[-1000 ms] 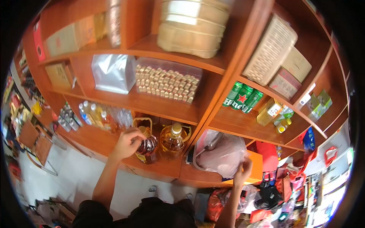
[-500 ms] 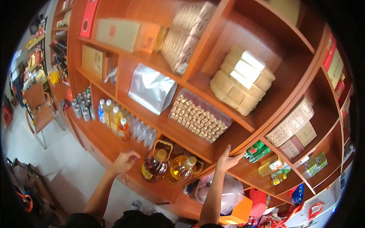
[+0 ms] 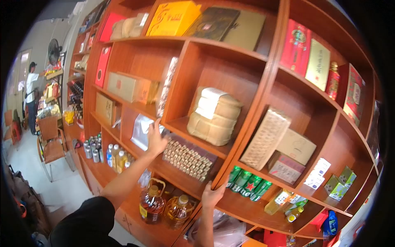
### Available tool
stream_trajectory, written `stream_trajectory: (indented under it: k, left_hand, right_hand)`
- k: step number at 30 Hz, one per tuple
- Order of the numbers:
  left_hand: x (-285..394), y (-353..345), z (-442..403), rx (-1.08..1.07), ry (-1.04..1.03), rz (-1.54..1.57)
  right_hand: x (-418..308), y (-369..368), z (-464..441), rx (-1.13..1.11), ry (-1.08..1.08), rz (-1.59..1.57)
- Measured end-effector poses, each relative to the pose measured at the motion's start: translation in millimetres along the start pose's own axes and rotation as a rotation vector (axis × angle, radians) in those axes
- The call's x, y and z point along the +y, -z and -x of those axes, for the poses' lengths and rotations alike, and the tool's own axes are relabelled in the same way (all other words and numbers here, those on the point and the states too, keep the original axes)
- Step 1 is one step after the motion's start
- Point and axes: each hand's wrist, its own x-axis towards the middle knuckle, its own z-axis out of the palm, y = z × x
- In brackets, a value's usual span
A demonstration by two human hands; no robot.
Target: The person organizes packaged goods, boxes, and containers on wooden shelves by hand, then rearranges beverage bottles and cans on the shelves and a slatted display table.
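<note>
My left hand (image 3: 157, 142) is raised to the shelf divider, fingers stretched upward, between a silver foil bag (image 3: 142, 132) and a pack of gold-topped small items (image 3: 189, 159). It holds nothing that I can see, and whether it touches the divider I cannot tell. My right hand (image 3: 213, 195) rests against the lower end of the wooden upright (image 3: 234, 164), thumb and fingers apart on either side of its edge. Above the hands, a paper-wrapped bundle (image 3: 218, 119) with a white label sits in its compartment. Green beer cans (image 3: 249, 185) stand just right of my right hand.
Two large oil jugs (image 3: 152, 206) stand on the lower ledge, near bottles (image 3: 117, 158) and small cans (image 3: 94, 150). Boxes fill the upper shelves, among them a yellow box (image 3: 173, 18). A chair (image 3: 53, 144) stands left; another person (image 3: 31, 96) is farther back.
My left hand has risen from beside the oil jugs to the middle shelf divider. My right hand stays by the upright. The view has tilted up, bringing the top shelves into sight.
</note>
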Motion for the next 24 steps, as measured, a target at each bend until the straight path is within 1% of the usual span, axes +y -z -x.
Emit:
stream_trajectory:
  k: [1,3,4,7,8,9,11,13,15,21,22,23,24]
  left_hand:
    - [7,3,3,0.004,0.044,-0.011]
    - [12,19,-2,-0.075,0.04,-0.221]
    - [11,22,-4,-0.077,0.037,-0.174]
    - [-9,31,-8,-0.048,-0.182,-0.307]
    - [-13,34,-11,-0.051,-0.238,-0.302]
    - [0,44,-12,-0.052,-0.284,-0.291]
    - [-4,44,-22,-0.073,-0.4,-0.168]
    - [-1,41,-19,-0.075,-0.356,-0.109]
    - [4,43,-15,-0.065,-0.32,-0.112]
    - [-11,53,-22,-0.12,-0.332,-0.006]
    - [-18,52,-25,-0.131,-0.357,-0.004]
    - [-26,52,-27,-0.144,-0.379,-0.005]
    - [-26,59,-28,-0.184,-0.384,-0.027]
  right_hand:
    - [2,1,0,0.003,0.004,-0.015]
    - [1,3,0,-0.029,-0.031,-0.011]
    - [-3,7,0,-0.028,-0.008,-0.025]
    - [3,5,2,-0.014,0.005,-0.036]
    - [2,5,2,-0.015,-0.013,-0.018]
    - [2,5,4,-0.014,-0.035,-0.017]
    - [-3,4,4,0.017,-0.011,-0.023]
    - [-2,2,5,0.025,0.028,-0.007]
    - [-5,1,6,0.027,0.012,-0.003]
    - [21,-10,11,0.015,-0.036,-0.11]
    - [-4,-7,10,0.013,-0.069,-0.108]
    - [21,-10,12,0.034,-0.02,-0.021]
    - [28,-12,15,0.062,0.026,0.024]
